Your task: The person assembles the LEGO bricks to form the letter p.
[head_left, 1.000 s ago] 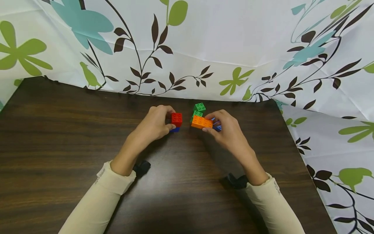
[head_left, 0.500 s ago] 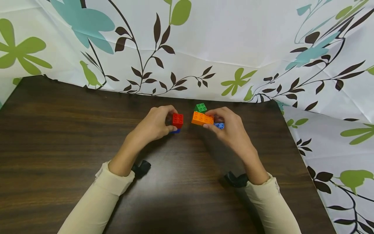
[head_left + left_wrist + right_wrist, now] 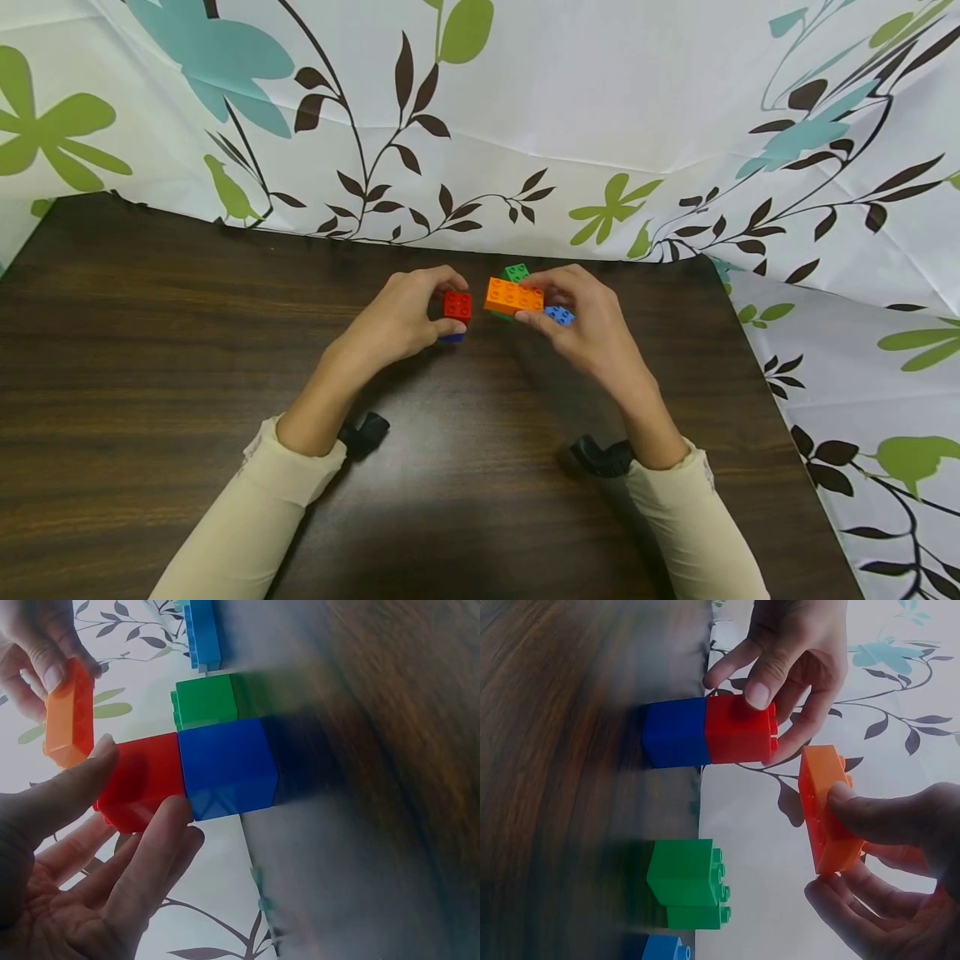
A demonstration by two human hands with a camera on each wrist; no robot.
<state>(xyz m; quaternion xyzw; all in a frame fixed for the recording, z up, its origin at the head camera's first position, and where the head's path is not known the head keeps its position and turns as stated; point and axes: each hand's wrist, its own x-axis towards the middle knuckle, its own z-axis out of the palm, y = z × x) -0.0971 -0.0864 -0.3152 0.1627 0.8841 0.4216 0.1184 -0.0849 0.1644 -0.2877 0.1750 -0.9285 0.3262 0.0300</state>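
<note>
My left hand holds a red toy building block between thumb and fingers. The red block sits on a dark blue block, which stands on the dark wooden table. Opposite, my right hand pinches an orange rectangular building block by one end. The right wrist view shows that orange block raised off the table and apart from the red one, studs facing up.
Behind the orange block are green blocks, partly hidden in the head view; two show side by side in the right wrist view. A lighter blue block lies near my right fingers. A patterned cloth hangs along the table's back edge.
My right hand has lifted the orange block and shifted it slightly left, baring more of the lighter blue block. My left hand stays at the red block with almost no movement.
</note>
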